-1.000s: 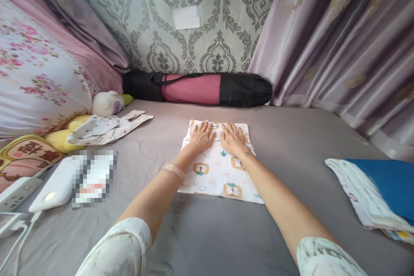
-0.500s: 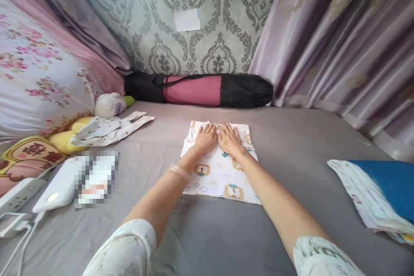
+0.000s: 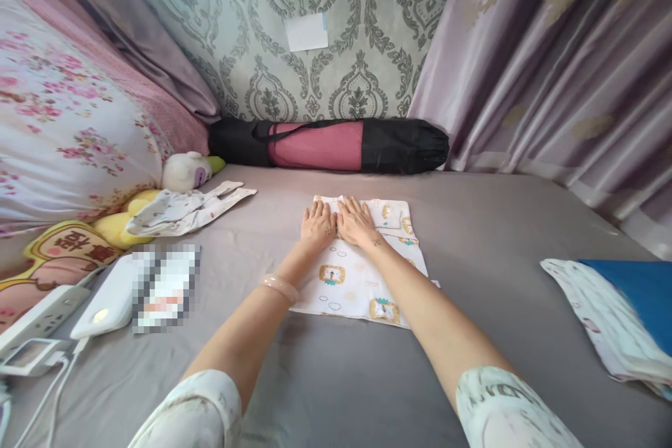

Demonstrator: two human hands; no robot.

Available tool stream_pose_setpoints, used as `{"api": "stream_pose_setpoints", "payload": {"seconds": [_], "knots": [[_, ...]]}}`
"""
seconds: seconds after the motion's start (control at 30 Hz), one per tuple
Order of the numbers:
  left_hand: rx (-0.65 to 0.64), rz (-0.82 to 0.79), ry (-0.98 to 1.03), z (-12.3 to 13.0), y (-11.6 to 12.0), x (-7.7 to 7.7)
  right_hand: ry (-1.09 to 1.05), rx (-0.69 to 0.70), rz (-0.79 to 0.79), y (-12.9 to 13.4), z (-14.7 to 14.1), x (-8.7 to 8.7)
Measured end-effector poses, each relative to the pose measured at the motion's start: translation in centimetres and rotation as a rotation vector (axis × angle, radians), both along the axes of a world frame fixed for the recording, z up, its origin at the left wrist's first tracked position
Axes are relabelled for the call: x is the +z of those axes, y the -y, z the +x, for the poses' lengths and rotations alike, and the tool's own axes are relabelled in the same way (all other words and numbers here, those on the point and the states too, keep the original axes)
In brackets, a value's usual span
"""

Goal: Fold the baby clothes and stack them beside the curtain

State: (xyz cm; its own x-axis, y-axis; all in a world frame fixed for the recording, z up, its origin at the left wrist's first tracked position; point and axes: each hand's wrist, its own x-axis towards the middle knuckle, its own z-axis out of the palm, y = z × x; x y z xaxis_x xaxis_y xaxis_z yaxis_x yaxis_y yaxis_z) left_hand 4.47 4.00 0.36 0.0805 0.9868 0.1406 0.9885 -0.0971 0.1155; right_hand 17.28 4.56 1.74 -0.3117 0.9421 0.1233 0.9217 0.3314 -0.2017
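A white cloth (image 3: 362, 287) printed with lion faces lies on the grey bed sheet, its far part folded over into a band. My left hand (image 3: 318, 225) rests flat on the far left part of that band, fingers stretched out. Beside it, my right hand (image 3: 357, 222) presses flat on the band too, thumb close to the left hand. Both hands are open and hold nothing. The parts of the cloth under my palms and left forearm are hidden.
At the right lie folded fabrics, a white patterned one (image 3: 593, 322) and a blue one (image 3: 630, 294). Left are small patterned pants (image 3: 183, 213), plush toys, a white power bank (image 3: 113, 297) and a power strip (image 3: 45, 318). A rolled mat bag (image 3: 315, 145) lies along the wall.
Both hands have slid left across the folded band, uncovering more of its right part. The whole view has shifted slightly.
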Motion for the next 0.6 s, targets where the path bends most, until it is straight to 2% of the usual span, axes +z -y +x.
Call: {"api": "stream_pose_setpoints", "payload": {"seconds": [0.17, 0.33, 0.47, 0.6], "knots": [[-0.001, -0.019, 0.013, 0.0, -0.1, -0.2, 0.002, -0.008, -0.024, 0.0, -0.6, -0.6], [0.002, 0.021, 0.024, 0.0, 0.4, -0.1, -0.003, -0.013, -0.060, 0.1, 0.0, 0.1], [-0.039, 0.127, -0.005, 0.1, 0.7, -0.2, 0.009, -0.158, 0.038, 0.4, 2.0, 0.1], [-0.085, 0.038, -0.004, 0.1, 0.6, -0.2, 0.021, -0.216, 0.005, 0.7, 3.5, -0.6]]}}
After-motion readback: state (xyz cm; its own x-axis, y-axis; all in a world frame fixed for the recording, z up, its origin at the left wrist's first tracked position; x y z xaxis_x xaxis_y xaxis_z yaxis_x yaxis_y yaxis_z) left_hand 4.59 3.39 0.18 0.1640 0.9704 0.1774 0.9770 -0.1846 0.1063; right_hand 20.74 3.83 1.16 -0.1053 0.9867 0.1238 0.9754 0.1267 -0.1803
